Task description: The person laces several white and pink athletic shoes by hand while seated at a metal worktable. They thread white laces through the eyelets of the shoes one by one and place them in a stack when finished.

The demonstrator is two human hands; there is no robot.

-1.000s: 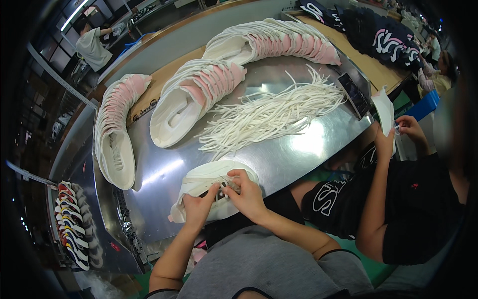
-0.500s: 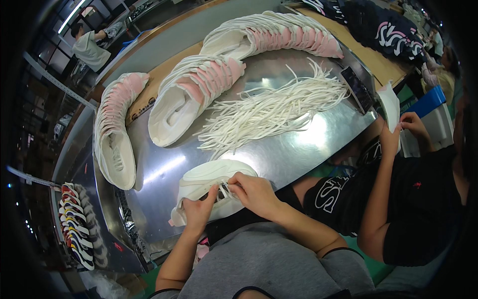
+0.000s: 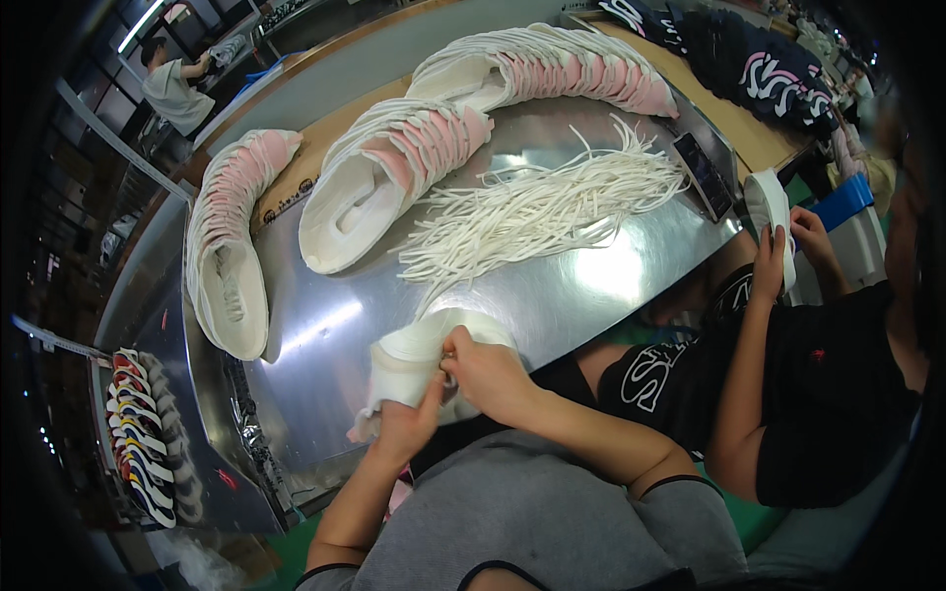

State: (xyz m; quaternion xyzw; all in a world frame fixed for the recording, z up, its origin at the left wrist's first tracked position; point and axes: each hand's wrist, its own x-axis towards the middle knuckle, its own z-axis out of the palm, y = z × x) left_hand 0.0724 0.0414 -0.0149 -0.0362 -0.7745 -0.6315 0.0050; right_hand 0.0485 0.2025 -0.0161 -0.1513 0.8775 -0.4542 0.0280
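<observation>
A white shoe upper (image 3: 406, 347) is held at the near edge of the metal table, blurred by motion. My left hand (image 3: 406, 424) grips its near side, the thumb pointing up toward the lacing opening. Above that opening my right hand (image 3: 490, 374) is closed in a pinch, its fingertips close to my left thumb. What the right fingertips pinch is hidden. Just beyond the upper lies a loose pile of white shoelaces (image 3: 542, 212).
Nested white-and-pink shoe uppers stand in rows on the left (image 3: 232, 286), centre (image 3: 360, 207) and back (image 3: 552, 74). A phone (image 3: 703, 177) leans at the table's (image 3: 315, 394) right edge. On the right, a co-worker's hands (image 3: 774, 258) hold another white upper (image 3: 769, 202).
The upper in my hands has tilted up and turned, its side lifting. My hands have drawn closer together at the opening. The co-worker's upper has turned too.
</observation>
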